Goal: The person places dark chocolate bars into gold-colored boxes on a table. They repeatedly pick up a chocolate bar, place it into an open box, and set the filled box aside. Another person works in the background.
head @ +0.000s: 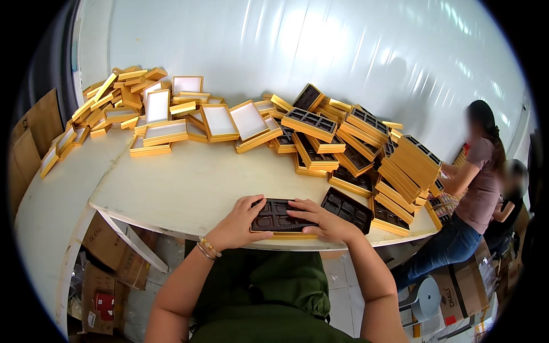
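Note:
A dark brown plastic compartment tray [281, 216] lies in a gold cardboard box [287, 236] at the table's front edge. My left hand [242, 221] grips the left end of box and tray, thumb along the near side. At the right end, my right hand [321, 218] rests with its fingers over the tray and its thumb near the front rim. Just right of that hand, another dark plastic tray [347, 210] lies tilted. Beyond it are stacked gold boxes with dark trays inside [311, 122].
Gold boxes with white insides [221, 120] are heaped along the back of the white table [193, 180], more at far left [103, 103]. Two people stand at right, the nearer [476, 188] beside a leaning box stack [407, 167]. Cardboard cartons [103, 240] lie beneath the table.

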{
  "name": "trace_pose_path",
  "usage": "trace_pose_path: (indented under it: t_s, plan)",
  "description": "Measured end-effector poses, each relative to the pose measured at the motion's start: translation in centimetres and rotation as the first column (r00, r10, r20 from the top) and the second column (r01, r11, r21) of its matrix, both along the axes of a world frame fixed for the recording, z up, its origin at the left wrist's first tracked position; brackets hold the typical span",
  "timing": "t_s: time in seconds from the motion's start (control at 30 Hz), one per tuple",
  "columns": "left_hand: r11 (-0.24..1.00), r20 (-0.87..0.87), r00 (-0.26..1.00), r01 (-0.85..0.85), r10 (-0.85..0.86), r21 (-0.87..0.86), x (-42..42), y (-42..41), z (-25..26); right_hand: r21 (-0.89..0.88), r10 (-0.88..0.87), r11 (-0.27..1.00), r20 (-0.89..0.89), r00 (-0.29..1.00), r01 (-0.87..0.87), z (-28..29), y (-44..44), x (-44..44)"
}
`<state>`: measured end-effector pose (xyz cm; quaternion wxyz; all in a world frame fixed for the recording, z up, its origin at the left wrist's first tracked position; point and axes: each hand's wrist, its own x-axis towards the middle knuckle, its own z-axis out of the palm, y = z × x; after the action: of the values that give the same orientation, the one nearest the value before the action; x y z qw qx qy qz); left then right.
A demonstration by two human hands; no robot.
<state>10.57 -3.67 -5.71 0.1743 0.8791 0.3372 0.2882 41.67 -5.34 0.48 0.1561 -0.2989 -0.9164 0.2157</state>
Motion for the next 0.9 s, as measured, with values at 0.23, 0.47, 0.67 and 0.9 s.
trace_pose_path:
  t_s: [0.23, 0.47, 0.67, 0.9]
  plan:
    - [0.999, 0.014, 1.0, -0.003, 0.003, 0.035, 0.2, -0.1, 0.1, 0.151, -0.065, 0.986, -0.051, 0.997, 0.072, -1.2, -0.6, 0.3]
    - [0.996, -0.006, 0.998, -0.061, 0.062, 0.058, 0.7, -0.7, 0.5, 0.01, -0.64, 0.717, -0.389, 0.663, 0.697, -5.2, -6.7, -2.1]
    - [0.997, 0.011, 0.999, -0.054, 0.053, 0.062, 0.8, -0.6, 0.2, 0.428, -0.668, 0.536, -0.313, 0.675, 0.728, -7.0, -7.0, -3.3]
    - [0.994, 0.041, 0.997, -0.061, 0.057, 0.093, 0.8, -0.7, 0.5, 0.439, -0.679, 0.59, -0.185, 0.711, 0.678, -5.4, -7.2, -4.1]
